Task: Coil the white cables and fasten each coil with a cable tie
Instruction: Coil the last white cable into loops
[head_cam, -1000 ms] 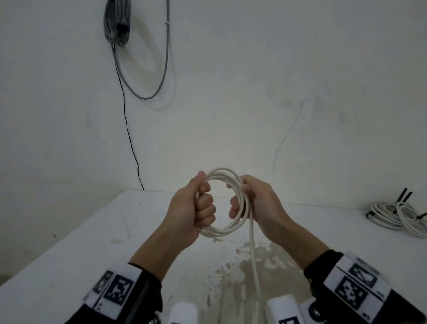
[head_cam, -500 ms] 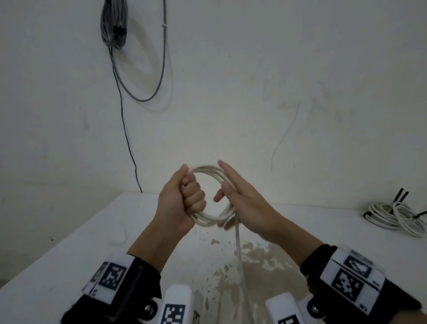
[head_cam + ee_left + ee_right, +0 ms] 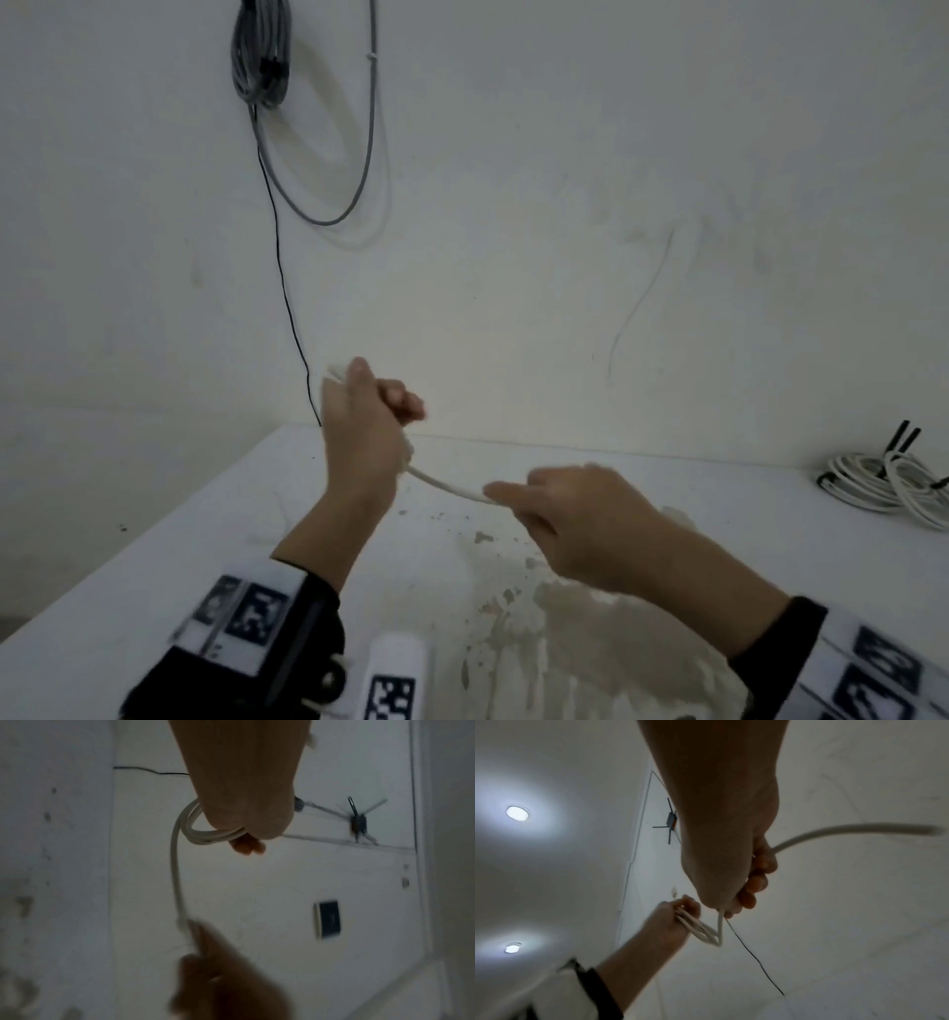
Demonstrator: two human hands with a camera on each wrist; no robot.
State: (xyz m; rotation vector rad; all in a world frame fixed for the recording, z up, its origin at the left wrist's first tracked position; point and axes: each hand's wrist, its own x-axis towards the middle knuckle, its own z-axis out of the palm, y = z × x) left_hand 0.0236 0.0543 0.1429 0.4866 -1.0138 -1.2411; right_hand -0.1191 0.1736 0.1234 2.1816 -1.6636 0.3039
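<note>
My left hand (image 3: 369, 416) is raised above the white table (image 3: 154, 539) and grips a small coil of white cable (image 3: 205, 835); the loops show under its fist in the left wrist view and in the right wrist view (image 3: 700, 931). A single strand of the white cable (image 3: 447, 483) runs from that fist down and right to my right hand (image 3: 560, 514), which grips it lower over the table. Past the right hand (image 3: 746, 882) the loose cable tail (image 3: 847, 831) sweeps away. No cable tie shows near the hands.
A second bundle of white cables (image 3: 888, 478) with black ends lies at the table's far right. A grey cable bundle (image 3: 262, 56) hangs on the wall at upper left, with a thin black wire (image 3: 287, 308) dropping to the table's back edge. A stained patch (image 3: 590, 632) marks the tabletop.
The hands were together on the coil; now the right hand has pulled down and right along the cable, drawing out a strand. The left hand has lifted left with the coil.
</note>
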